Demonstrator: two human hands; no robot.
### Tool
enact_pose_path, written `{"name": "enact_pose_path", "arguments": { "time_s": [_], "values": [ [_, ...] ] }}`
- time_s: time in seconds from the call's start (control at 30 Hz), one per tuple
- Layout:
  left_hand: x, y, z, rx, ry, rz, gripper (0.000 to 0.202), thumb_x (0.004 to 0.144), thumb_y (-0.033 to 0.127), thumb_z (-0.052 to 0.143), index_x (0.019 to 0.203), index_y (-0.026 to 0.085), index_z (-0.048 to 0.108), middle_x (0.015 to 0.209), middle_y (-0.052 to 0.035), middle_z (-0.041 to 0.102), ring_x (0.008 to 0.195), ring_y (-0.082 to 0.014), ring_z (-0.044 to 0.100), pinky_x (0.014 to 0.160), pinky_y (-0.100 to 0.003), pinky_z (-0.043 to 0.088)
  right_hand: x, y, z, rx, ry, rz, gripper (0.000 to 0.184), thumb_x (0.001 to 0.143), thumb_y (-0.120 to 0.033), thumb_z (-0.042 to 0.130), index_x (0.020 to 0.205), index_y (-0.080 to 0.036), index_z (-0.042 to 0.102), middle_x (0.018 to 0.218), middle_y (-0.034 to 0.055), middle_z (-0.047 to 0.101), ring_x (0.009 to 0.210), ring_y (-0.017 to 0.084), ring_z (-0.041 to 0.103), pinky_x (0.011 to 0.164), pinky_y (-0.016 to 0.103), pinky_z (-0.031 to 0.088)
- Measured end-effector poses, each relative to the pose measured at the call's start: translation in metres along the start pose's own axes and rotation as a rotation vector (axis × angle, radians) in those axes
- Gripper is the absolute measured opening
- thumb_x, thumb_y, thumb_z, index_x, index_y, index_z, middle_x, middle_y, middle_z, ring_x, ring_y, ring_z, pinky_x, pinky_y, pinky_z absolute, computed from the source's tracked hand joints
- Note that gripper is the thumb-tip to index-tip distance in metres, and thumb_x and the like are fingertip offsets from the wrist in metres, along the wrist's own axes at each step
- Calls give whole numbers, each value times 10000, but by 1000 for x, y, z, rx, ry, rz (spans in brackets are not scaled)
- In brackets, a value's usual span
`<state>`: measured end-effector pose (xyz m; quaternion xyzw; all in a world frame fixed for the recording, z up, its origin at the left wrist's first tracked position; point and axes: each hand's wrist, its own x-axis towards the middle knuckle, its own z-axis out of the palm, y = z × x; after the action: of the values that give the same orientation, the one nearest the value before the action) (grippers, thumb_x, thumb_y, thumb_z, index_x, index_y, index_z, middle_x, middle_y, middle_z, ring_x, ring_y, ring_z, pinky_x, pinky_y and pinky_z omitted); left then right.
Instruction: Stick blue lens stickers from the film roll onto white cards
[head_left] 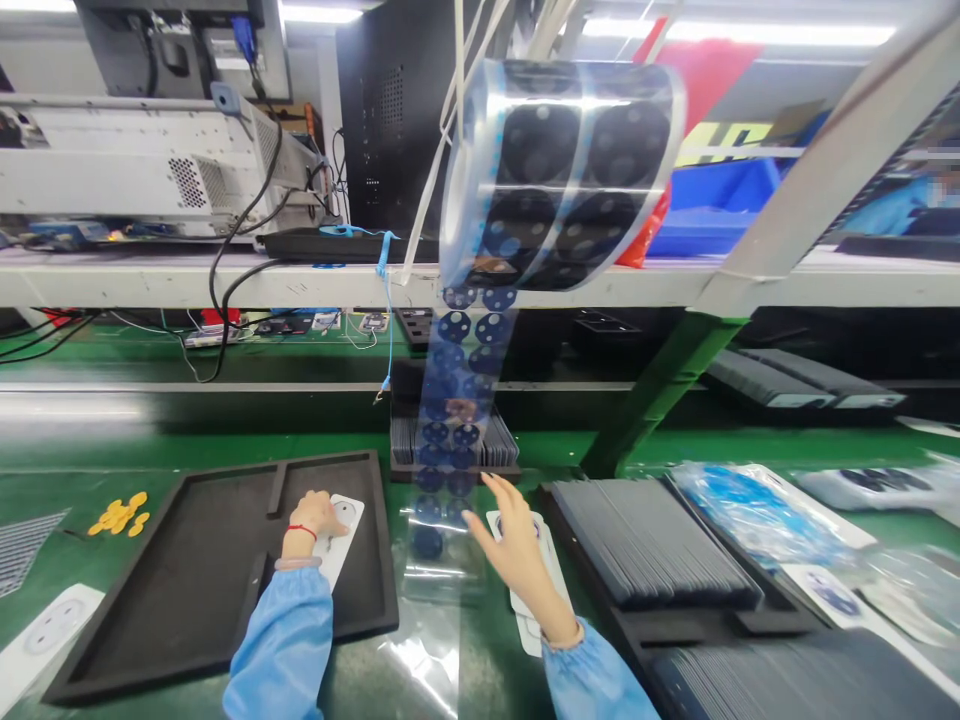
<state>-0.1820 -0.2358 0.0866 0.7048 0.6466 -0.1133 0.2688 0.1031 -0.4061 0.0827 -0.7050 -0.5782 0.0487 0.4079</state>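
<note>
My left hand (316, 522) is closed at a white rectangular panel with round markings (346, 535), its fingers curled on the panel's left and upper part. That panel lies tilted in the right half of a black foam tray (187, 560). My right hand (514, 540) reaches forward with fingers stretched apart, over a small stack of similar white panels (531, 635). Close to its fingertips hangs a clear strip with dark round stickers (454, 400). The strip runs down from a large roll (570, 170) above the bench. Both arms wear blue sleeves.
On the right, black trays hold rows of thin grey plates (652, 540). Beyond them is a blue plastic bag (757, 510). Yellow discs (120, 513) and another white panel (52, 635) lie at left. A slanted post (675, 370) and hanging blue cord (388, 320) stand behind.
</note>
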Motion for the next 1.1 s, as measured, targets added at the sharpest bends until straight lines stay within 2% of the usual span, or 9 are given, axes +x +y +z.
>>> {"name": "enact_pose_path", "arguments": {
  "time_s": [0.13,0.27,0.4,0.53,0.7,0.8,0.87,1.0,1.1],
  "values": [
    [-4,8,8,30,87,-90,1040,462,461,825,1307,58,373,1381,-252,327,1308,-398,334,967,-487,401,-13,-23,18,-49,-125,11,875,802,-579,629,1514,-288,210,1581,110,-19,1436,339,190,1102,540,300],
    [-7,14,13,7,74,-116,1013,416,432,846,1239,34,409,1303,-256,393,1273,-391,373,956,-488,413,-15,-13,28,72,-96,220,1024,775,-603,626,1539,-254,39,1556,123,-195,1472,346,15,1110,531,301],
    [-7,14,10,-53,102,-44,899,395,337,861,1139,64,436,1292,-246,414,1263,-392,396,981,-477,393,-14,-2,33,219,-117,306,1028,766,-617,607,1536,-238,42,1564,150,-25,1450,348,155,1133,517,285],
    [-11,8,-2,-233,79,99,602,577,194,754,1078,83,438,1038,-165,601,976,-310,599,845,-390,453,-14,-2,31,319,-47,195,941,776,-466,646,1532,-247,130,1521,144,201,1274,279,461,1060,462,416],
    [-40,9,-30,-581,158,362,370,811,341,614,1096,125,518,1121,-110,610,999,-227,587,859,-313,441,-7,-8,17,508,-89,225,575,773,-427,673,1258,-139,559,1282,156,534,819,172,614,810,393,548],
    [-63,23,-37,-786,21,517,592,812,597,571,1152,113,541,1089,-116,624,872,-193,606,733,-279,477,2,-16,8,694,-176,296,415,736,-457,724,967,-117,666,961,113,664,819,193,633,797,354,548],
    [-72,36,-35,-933,-146,612,678,735,628,665,1147,100,559,1059,-120,632,790,-163,601,670,-250,476,11,-25,2,760,-88,307,384,714,-446,754,905,-125,669,894,96,666,868,203,641,816,329,548],
    [-80,57,-22,-1242,-530,773,645,666,436,833,1181,99,639,1006,-123,650,723,-121,587,621,-195,443,27,-49,-11,775,84,218,365,761,-425,737,970,-137,657,952,108,667,907,209,652,870,361,548],
    [-83,66,-17,-1420,-675,851,632,665,364,850,1220,121,668,1011,-127,656,707,-91,569,645,-167,435,34,-69,-23,417,321,-34,349,853,-402,655,1095,-151,657,1269,172,547,1167,278,556,967,466,486]
  ]
}}
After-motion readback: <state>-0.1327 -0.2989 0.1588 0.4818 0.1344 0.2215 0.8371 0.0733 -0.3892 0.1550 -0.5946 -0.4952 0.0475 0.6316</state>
